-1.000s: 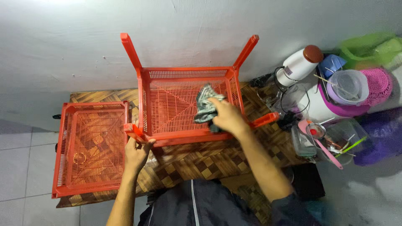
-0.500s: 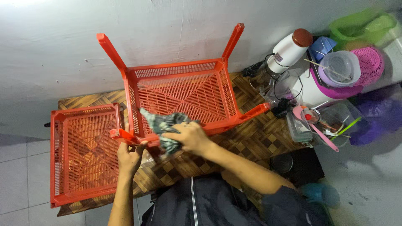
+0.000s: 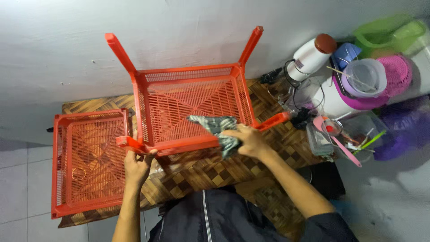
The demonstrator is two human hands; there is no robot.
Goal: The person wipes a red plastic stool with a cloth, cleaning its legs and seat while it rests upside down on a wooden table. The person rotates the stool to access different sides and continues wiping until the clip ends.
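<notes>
Looking down from the head camera, I see my left hand with its grip clamped on the near-left leg of an upturned orange slatted rack. The rack lies upside down on a wood-patterned worktop, and its four legs point up and outward. My right hand has its grip closed around a crumpled grey-green cloth, pressing it against the rack's near rim toward the right corner; part of the cloth spreads onto the slatted floor inside the rack, and part hangs over the outer edge.

Just beside the rack on the left lies a second orange slatted tray, flat on the same worktop, and the two nearly touch at the corner by my left hand.

To the right, near the wall, stands a cluster of kitchen things: a white bottle with a brown cap, a clear plastic container resting on a white and purple appliance, a pink woven basket and a green plastic bin.
</notes>
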